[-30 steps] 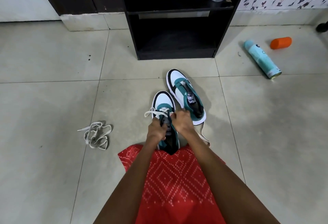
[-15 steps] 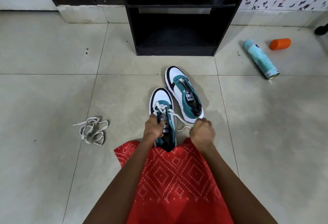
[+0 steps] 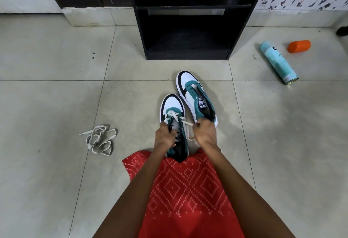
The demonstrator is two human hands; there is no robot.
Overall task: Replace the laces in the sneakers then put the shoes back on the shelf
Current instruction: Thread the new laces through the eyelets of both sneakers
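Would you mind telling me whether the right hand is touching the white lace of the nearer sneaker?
Touching. The head view shows the lace running from the sneaker straight into the right hand, which pinches it.

The right hand (image 3: pixel 205 134) has pulled the lace (image 3: pixel 186 124) out sideways; its loose loop left of the near sneaker (image 3: pixel 172 105) is drawn in and now lies crossed.

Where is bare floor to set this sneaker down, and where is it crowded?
Bare tile between the loose lace pile and the near sneaker; a wider patch right of the far sneaker, short of the spray can and orange cap; a strip between the shelf unit and both toes. Crowded around the left hand and right hand.
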